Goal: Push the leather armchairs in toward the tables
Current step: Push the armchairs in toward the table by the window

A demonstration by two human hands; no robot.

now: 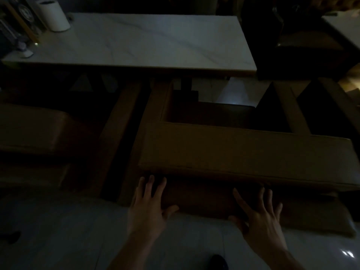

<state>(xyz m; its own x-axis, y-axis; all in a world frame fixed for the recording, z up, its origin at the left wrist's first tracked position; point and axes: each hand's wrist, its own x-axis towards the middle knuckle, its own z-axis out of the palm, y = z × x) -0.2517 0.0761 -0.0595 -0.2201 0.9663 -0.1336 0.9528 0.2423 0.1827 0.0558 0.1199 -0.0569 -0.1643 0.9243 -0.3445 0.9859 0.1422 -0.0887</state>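
Head view, dim room: left hand (149, 208) and right hand (260, 219), fingers spread flat, press back of brown armchair (243, 151) facing marble table (148, 41); second armchair (35, 131) at left.

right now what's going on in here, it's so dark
A person is pushing a tan leather armchair toward a marble-topped table. The left hand and right hand both lie flat, fingers spread, against the chair's back. The armrests reach about to the table's near edge. A second armchair sits to the left.
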